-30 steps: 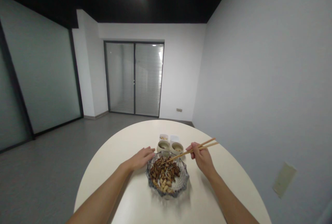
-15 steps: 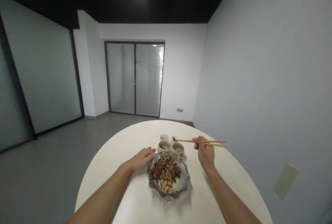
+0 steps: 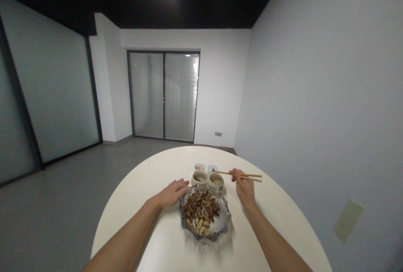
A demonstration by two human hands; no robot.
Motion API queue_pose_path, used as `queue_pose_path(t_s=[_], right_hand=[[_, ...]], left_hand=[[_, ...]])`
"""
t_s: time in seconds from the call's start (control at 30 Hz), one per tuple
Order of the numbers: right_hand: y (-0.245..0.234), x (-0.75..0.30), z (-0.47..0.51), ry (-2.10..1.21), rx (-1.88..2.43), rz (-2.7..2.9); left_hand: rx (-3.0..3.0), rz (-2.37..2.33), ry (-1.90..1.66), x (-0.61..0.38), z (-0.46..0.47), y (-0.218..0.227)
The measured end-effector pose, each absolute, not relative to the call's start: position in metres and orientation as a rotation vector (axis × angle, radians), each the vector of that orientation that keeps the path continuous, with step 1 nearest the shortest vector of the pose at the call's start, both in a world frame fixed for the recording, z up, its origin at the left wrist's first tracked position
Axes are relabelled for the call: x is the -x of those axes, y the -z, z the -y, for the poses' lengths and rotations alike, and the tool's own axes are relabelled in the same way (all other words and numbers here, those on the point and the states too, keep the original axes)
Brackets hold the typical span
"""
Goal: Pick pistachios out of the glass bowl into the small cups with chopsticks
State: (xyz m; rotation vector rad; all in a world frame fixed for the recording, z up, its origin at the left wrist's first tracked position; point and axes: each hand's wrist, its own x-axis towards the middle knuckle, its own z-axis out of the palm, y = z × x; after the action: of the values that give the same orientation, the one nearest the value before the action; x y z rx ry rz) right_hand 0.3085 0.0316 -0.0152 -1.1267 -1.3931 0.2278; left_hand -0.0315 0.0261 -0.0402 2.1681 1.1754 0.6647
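Note:
My right hand (image 3: 244, 186) grips a pair of wooden chopsticks (image 3: 253, 176) pointing left. Their tips are at the right small white dish (image 3: 215, 166), beside a small dark piece (image 3: 213, 170); whether they pinch it I cannot tell. My left hand (image 3: 174, 191) rests with fingers outstretched at the left rim of a scalloped glass bowl (image 3: 224, 217). Brown, elongated pieces like shelled pecans (image 3: 200, 205) fill much of that bowl, with paler, cashew-like nuts (image 3: 201, 224) at its near side. Two beige cups, left (image 3: 195, 181) and right (image 3: 215, 184), stand just behind it.
Left of the right dish sits another small white dish (image 3: 197, 165) with pale bits in it. Everything stands on a round cream table (image 3: 151, 167). A white wall (image 3: 299, 95) rises on the right, and glass doors (image 3: 163, 95) are across the room.
My right hand has shifted left and slightly toward me, and the chopstick tips have dropped a little at the right white dish. My left hand has stayed in place.

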Motion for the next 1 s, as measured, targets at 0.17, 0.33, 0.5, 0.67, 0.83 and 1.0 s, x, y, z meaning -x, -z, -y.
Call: queue_pose_path(t_s=[0.17,0.33,0.5,0.67,0.83,1.0], right_hand=[[0.009,-0.311,-0.025,-0.222,1.132,1.382],[-0.004,-0.314,-0.010,-0.307,1.063,1.381],[-0.016,-0.313,0.006,-0.458,1.015,1.522],[-0.017,-0.307,0.010,-0.500,1.027,1.649],[-0.014,-0.303,0.010,-0.565,1.011,1.701],[-0.014,-0.302,0.010,-0.589,1.016,1.716]], left_hand=[[-2.173,-1.166,-0.673,0.032,-0.027,0.042],[-2.170,-1.180,-0.670,0.031,-0.029,0.044],[-2.186,-1.173,-0.654,0.031,-0.029,0.043],[-2.189,-1.186,-0.644,0.031,-0.029,0.042],[-2.177,-1.179,-0.653,0.031,-0.027,0.041],[-2.164,-1.187,-0.655,0.031,-0.026,0.041]])
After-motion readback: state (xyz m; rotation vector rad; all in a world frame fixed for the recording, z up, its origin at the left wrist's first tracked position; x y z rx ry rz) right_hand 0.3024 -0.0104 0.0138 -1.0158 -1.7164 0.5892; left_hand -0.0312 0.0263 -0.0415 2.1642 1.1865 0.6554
